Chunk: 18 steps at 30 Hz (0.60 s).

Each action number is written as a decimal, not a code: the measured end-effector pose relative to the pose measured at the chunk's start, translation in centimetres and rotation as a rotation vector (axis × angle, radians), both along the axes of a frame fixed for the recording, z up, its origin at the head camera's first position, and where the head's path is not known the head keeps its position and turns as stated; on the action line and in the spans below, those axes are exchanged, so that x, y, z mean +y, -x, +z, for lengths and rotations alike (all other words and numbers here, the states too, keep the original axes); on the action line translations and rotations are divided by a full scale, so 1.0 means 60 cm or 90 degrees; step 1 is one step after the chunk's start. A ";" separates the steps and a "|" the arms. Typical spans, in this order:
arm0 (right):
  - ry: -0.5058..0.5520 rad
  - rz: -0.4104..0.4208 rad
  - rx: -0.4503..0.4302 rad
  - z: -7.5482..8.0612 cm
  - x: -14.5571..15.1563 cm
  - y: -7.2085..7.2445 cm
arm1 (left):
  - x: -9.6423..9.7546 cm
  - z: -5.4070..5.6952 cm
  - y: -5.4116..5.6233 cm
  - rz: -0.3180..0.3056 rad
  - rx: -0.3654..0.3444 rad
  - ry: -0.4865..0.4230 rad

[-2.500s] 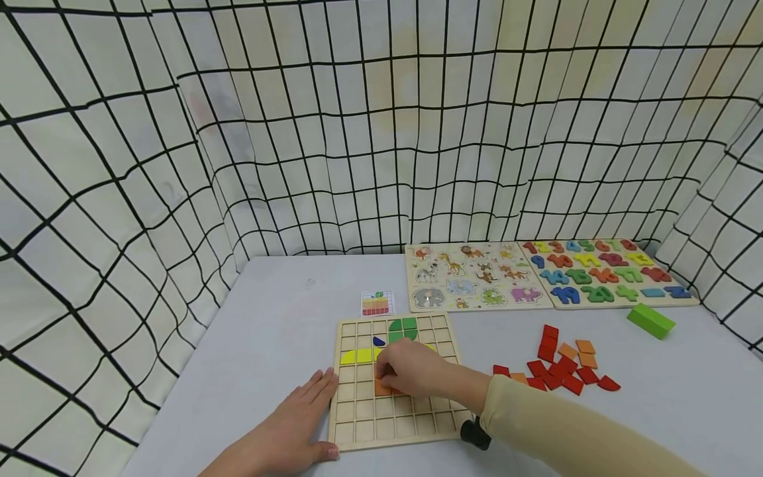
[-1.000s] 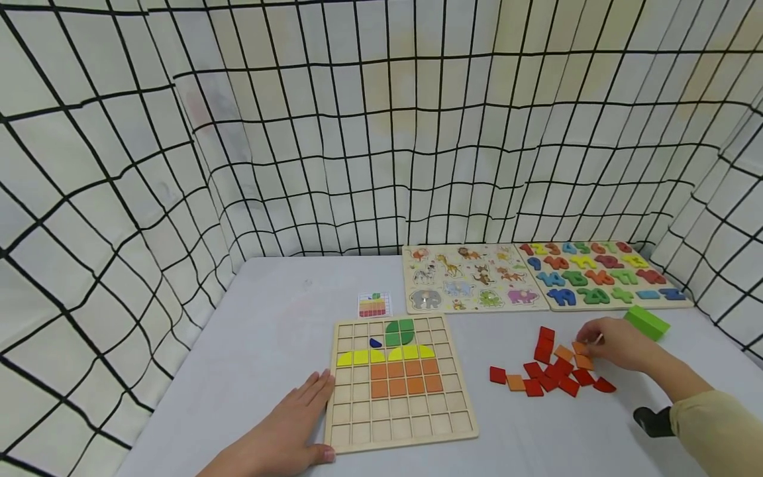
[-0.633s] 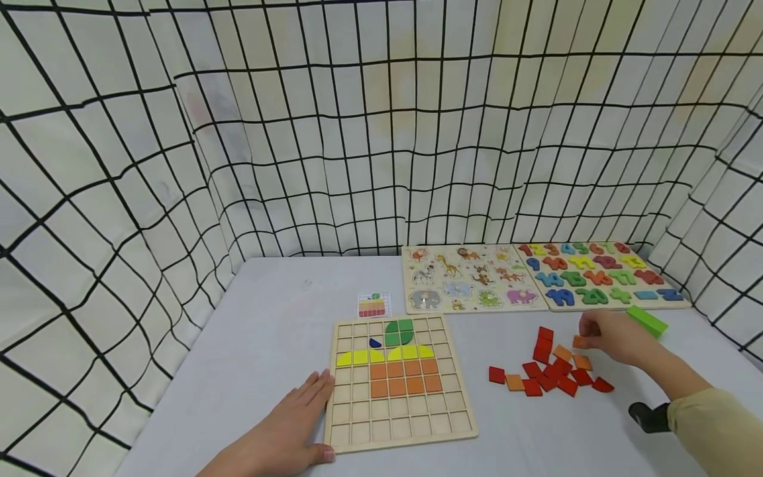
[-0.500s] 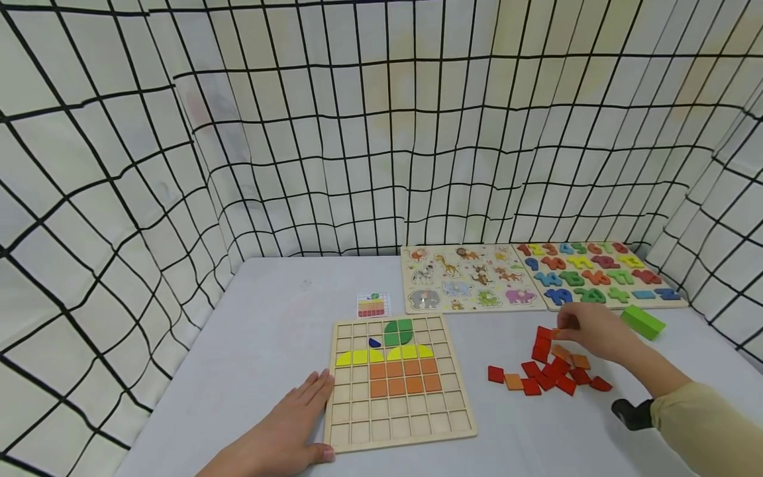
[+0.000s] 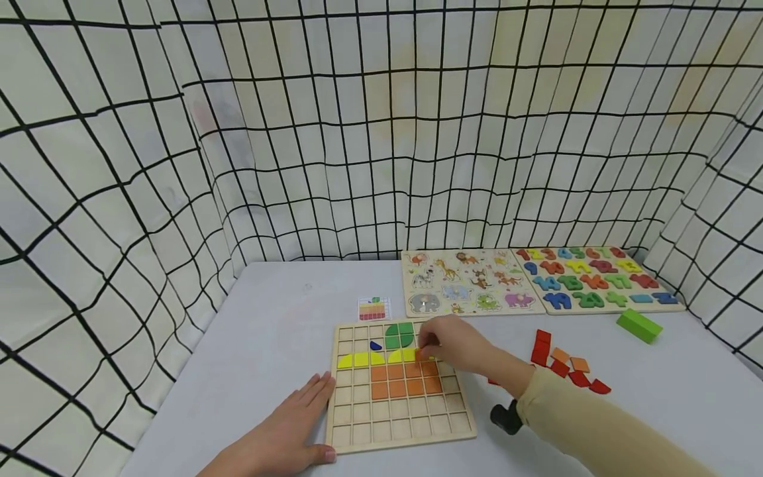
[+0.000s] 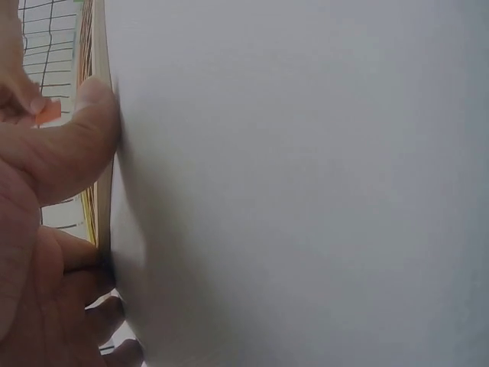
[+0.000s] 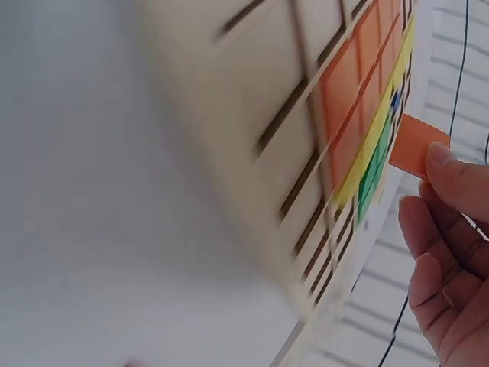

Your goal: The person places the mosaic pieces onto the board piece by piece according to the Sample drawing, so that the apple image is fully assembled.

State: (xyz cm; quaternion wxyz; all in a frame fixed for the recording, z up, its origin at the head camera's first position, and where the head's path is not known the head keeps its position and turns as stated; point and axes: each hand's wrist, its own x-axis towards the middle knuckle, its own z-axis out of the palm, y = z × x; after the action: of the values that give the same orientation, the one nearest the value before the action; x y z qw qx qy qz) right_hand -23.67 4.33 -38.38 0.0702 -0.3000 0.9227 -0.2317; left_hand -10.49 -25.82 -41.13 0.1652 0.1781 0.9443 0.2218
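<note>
Black net [image 5: 441, 69] runs from the left edge across the upper frame, behind the white table [image 5: 250, 344]. At lower centre-left the left hand [image 5: 295, 424] lies with its fingers straight, fingertips and thumb against the left edge of the board [image 5: 361, 434]. Just above the board, near mid-frame, is a small card [image 5: 373, 309]. The board fills lower centre: a row of yellow tiles [image 5: 360, 360] starts at its left, with a blue tile [image 5: 375, 346] above it, then green tiles [image 5: 398, 336] at the top; two rows of orange tiles [image 5: 397, 373] lie below the yellow. At the board's upper right the right hand [image 5: 461, 343] pinches an orange tile [image 7: 415, 147] between thumb and fingers; I cannot tell whether the tile touches the board. Beyond this hand, right of centre, is the animal puzzle [image 5: 473, 281]. Further right, loose red tiles [image 5: 540, 348] and two loose orange ones [image 5: 579, 364] lie beside the sleeve [image 5: 584, 411], partly hidden by the arm; above them is the number puzzle [image 5: 596, 281]. A green block [image 5: 640, 326] lies rightmost, just below that puzzle.
</note>
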 end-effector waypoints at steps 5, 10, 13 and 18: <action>0.006 0.052 0.001 -0.004 -0.069 -0.003 | -0.006 -0.001 -0.001 -0.019 0.024 0.000; 0.020 0.074 -0.018 -0.004 -0.113 -0.004 | -0.012 0.003 0.005 -0.027 0.028 -0.007; 0.018 0.080 -0.024 -0.009 -0.133 -0.007 | -0.013 0.005 0.009 -0.020 0.015 -0.009; -0.008 0.069 -0.023 -0.018 -0.157 -0.015 | -0.011 0.002 0.008 -0.016 0.017 -0.008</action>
State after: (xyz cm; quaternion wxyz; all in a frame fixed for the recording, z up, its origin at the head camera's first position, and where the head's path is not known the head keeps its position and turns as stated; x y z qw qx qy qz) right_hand -22.76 -5.12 -39.45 0.1010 -0.3451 0.9051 -0.2269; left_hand -10.98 -26.49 -40.99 0.1544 0.1942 0.9427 0.2232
